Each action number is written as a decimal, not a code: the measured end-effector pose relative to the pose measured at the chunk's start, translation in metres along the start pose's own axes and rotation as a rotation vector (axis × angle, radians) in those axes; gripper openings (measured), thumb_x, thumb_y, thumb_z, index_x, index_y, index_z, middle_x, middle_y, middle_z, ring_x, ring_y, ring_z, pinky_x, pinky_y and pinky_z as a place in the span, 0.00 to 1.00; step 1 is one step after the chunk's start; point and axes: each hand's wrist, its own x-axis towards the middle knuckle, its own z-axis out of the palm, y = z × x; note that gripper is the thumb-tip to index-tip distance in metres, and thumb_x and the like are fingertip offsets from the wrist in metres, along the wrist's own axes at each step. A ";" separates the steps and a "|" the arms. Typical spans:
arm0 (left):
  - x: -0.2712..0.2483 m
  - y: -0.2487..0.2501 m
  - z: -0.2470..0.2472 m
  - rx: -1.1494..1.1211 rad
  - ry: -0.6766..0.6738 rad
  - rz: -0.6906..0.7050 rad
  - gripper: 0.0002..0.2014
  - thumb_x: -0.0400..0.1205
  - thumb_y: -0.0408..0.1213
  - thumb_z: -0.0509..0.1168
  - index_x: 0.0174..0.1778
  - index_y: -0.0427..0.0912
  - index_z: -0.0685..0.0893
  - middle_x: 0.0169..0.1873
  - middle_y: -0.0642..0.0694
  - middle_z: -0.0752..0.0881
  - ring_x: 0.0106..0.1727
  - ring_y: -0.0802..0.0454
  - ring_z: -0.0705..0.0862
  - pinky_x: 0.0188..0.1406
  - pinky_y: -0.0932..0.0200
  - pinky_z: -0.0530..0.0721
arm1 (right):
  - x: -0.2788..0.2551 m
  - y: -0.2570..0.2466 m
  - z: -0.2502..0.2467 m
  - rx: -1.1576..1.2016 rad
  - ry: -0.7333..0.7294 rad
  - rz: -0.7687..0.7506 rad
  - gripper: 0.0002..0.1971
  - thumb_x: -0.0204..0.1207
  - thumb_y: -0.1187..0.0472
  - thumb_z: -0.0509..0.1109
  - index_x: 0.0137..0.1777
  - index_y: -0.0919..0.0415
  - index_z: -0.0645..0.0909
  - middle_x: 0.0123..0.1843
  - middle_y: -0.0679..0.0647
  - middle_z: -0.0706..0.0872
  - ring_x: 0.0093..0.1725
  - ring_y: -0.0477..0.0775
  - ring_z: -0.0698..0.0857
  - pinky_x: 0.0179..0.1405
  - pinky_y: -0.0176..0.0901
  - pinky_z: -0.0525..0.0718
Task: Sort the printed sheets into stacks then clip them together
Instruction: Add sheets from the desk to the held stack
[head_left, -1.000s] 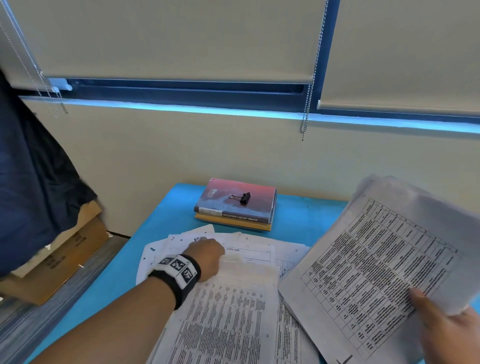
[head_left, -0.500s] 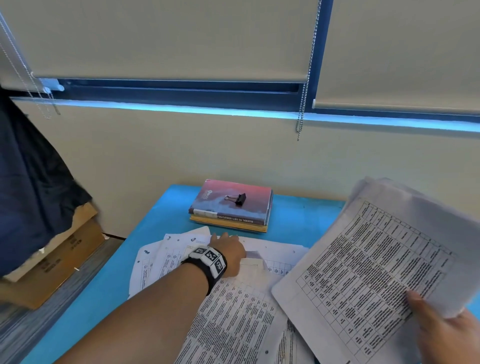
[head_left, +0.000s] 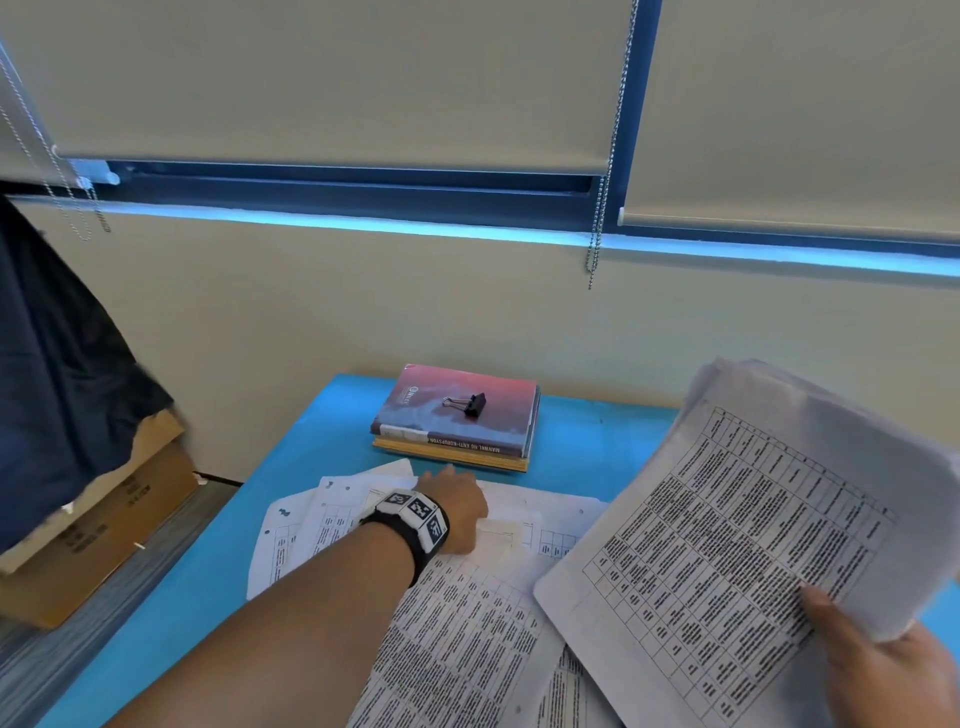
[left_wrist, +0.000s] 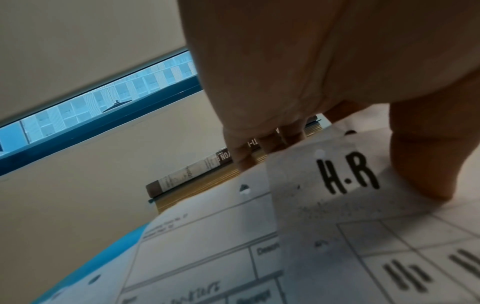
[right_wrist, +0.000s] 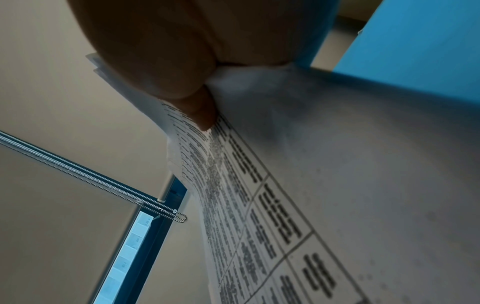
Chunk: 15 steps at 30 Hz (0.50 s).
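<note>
Loose printed sheets lie spread over the blue table. My left hand sits knuckles-up at their far end. Its thumb presses on a sheet marked "H-R", and its curled fingers dip behind that sheet's far edge. My right hand holds a stack of printed table sheets lifted and tilted over the table's right side, with the thumb pinching the stack at its near edge. A black binder clip lies on the pink book.
Two stacked books lie against the wall at the table's far edge, just beyond my left hand. A cardboard box stands on the floor to the left, under hanging dark cloth. Blind chains hang above.
My left hand has slid forward over the spread sheets toward the books. The stack in my right hand has stayed roughly where it was.
</note>
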 end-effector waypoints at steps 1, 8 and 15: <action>0.001 0.000 0.000 -0.016 -0.005 -0.003 0.12 0.77 0.36 0.67 0.56 0.45 0.87 0.67 0.43 0.76 0.73 0.38 0.72 0.71 0.41 0.74 | -0.001 -0.001 0.001 0.005 -0.006 0.003 0.19 0.72 0.62 0.78 0.59 0.72 0.84 0.45 0.66 0.82 0.47 0.61 0.82 0.60 0.58 0.78; 0.003 -0.001 -0.005 -0.019 -0.033 -0.003 0.14 0.77 0.35 0.66 0.59 0.43 0.86 0.67 0.41 0.78 0.62 0.40 0.82 0.58 0.51 0.83 | 0.004 0.004 -0.001 0.017 -0.010 0.004 0.20 0.72 0.61 0.78 0.60 0.73 0.83 0.46 0.68 0.82 0.48 0.61 0.81 0.60 0.59 0.78; -0.019 -0.006 -0.030 0.071 0.007 0.079 0.09 0.80 0.36 0.63 0.55 0.42 0.85 0.54 0.44 0.85 0.61 0.42 0.79 0.62 0.47 0.75 | 0.006 0.007 -0.003 0.035 0.024 -0.047 0.14 0.71 0.61 0.78 0.53 0.68 0.86 0.43 0.60 0.87 0.49 0.60 0.83 0.57 0.54 0.80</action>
